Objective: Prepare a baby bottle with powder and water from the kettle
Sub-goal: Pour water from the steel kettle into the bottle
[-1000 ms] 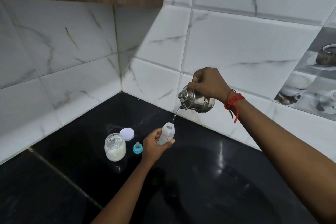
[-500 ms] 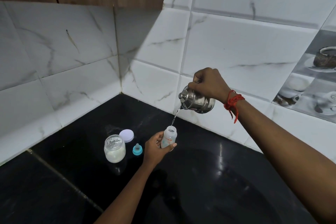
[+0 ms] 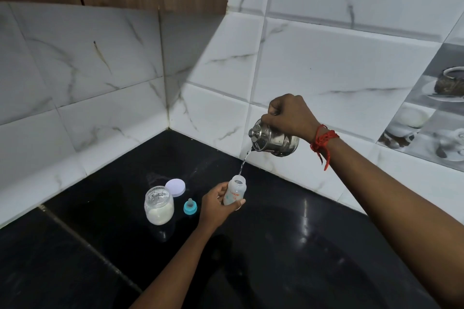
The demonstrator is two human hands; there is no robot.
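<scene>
1. The left hand gripped the baby bottle around its lower body. The bottle stood upright with its mouth open.
2. The right hand, fingers curled, held the steel kettle tipped, above and right of the bottle.
3. A thin water stream fell from the spout down-left into the bottle mouth.
4. The powder jar, white lid and blue teat ring sat left of the bottle.

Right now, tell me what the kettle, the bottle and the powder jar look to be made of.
The kettle: polished metal, likely stainless steel; its surface shows sharp mirror reflections. The bottle: translucent, slightly milky plastic by the look, with printed markings. The powder jar: clear and glossy, glass or hard plastic; I cannot tell which. Its wall shows the white powder inside.
</scene>
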